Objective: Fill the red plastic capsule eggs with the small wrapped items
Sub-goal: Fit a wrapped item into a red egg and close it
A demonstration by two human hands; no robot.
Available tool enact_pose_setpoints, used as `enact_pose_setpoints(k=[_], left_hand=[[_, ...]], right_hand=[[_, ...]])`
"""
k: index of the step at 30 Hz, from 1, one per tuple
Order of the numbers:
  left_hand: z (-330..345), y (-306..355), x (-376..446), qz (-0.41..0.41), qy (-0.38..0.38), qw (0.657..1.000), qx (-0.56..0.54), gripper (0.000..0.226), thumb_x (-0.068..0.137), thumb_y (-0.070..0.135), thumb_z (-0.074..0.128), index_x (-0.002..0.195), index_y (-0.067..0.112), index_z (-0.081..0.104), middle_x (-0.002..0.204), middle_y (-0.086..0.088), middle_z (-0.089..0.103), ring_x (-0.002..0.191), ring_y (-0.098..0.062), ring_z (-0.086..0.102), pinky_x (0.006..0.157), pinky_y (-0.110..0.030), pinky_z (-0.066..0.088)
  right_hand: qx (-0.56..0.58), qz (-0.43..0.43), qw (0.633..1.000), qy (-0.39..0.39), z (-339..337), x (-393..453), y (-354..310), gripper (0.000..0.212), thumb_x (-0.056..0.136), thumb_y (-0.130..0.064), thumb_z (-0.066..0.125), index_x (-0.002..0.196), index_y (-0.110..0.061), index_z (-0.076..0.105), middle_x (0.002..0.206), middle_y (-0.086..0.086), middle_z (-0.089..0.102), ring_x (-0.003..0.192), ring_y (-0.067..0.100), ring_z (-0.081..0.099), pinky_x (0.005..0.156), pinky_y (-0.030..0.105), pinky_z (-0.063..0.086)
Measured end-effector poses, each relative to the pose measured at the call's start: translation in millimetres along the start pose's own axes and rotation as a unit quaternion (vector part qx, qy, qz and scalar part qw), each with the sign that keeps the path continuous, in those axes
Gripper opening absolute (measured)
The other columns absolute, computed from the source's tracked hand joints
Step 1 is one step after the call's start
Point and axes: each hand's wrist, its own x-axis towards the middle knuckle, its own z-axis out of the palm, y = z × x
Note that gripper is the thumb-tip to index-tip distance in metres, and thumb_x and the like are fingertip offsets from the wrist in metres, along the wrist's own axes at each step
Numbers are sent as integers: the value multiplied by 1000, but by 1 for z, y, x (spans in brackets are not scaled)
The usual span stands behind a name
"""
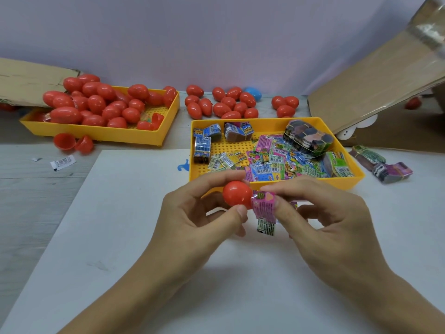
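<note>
Head camera, looking forward and down over the yellow tray of wrapped items [277,183].

There is one view only, a wide-angle one from the person's head, so nothing is shared with a second camera. It faces a pale wall beyond the tray and tilts down at the table. The left hand [192,213] and right hand [320,218] sit close under the lens, just nearer than the tray. A second yellow tray [101,135] lies farther off to its left, and cardboard [375,88] rises to its right at the frame edge.
</note>
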Motion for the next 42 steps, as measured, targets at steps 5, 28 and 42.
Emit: enact_pose_setpoints(k=[5, 28, 42], left_hand=[[1, 1, -1, -17, -7, 1000, 2, 44, 71, 13, 79, 112, 28, 75, 84, -6, 72, 67, -17, 65, 60, -25, 55], [2, -2, -1, 20, -3, 1000, 0, 39, 73, 27, 76, 112, 27, 77, 88, -9, 64, 62, -22, 67, 60, -28, 57], [5, -2, -4, 126, 28, 990, 54, 39, 80, 21, 72, 118, 22, 72, 92, -4, 61, 65, -22, 66, 60, -26, 57]], right_hand=[[10, -26, 1000, -7, 0, 1, -3, 9, 90, -25, 69, 97, -22, 74, 85, -11, 68, 79, 16, 66, 54, 19, 48], [32, 21, 999, 4, -2, 1, -4, 12, 81, -36, 74, 85, -25, 76, 78, -9, 69, 71, 17, 67, 43, 37, 49], [-91, -87, 992, -6, -9, 3, -8, 12, 80, -13, 75, 92, -13, 76, 82, -2, 71, 76, 13, 67, 49, 24, 49]])
